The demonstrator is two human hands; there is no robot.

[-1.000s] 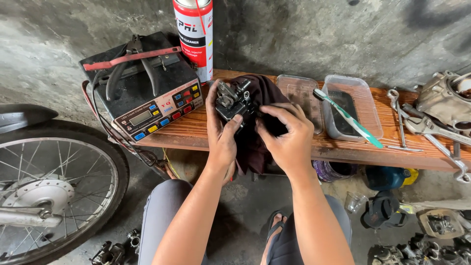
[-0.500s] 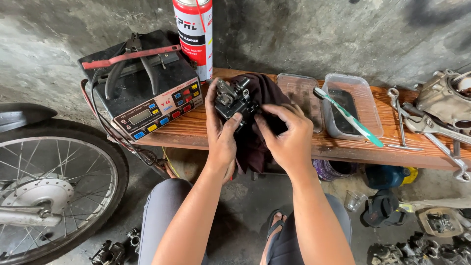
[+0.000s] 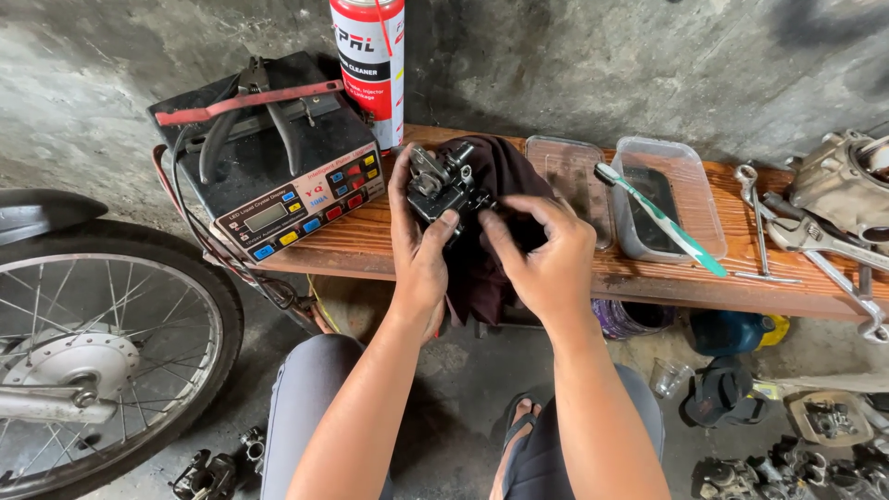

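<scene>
My left hand (image 3: 421, 250) grips a small dark metal carburettor (image 3: 443, 181) over a wooden bench (image 3: 648, 278). The thumb presses on its near side and the fingers wrap behind it. My right hand (image 3: 546, 255) sits just right of the part, fingers curled toward it and resting on a dark maroon rag (image 3: 491, 222) that lies under the part and hangs over the bench edge. Whether the right fingers pinch the rag or a small piece is unclear.
A black battery charger (image 3: 278, 167) with pliers on top stands at the left, a red-and-white spray can (image 3: 369, 65) behind it. Two clear plastic trays (image 3: 667, 199) and a green toothbrush (image 3: 662, 222) lie at the right, then wrenches (image 3: 815, 241) and an engine part (image 3: 843, 181). A motorcycle wheel (image 3: 102, 352) stands at the lower left.
My right hand has shifted slightly and its fingers have spread a little beside the carburettor. The left hand keeps its hold on the part.
</scene>
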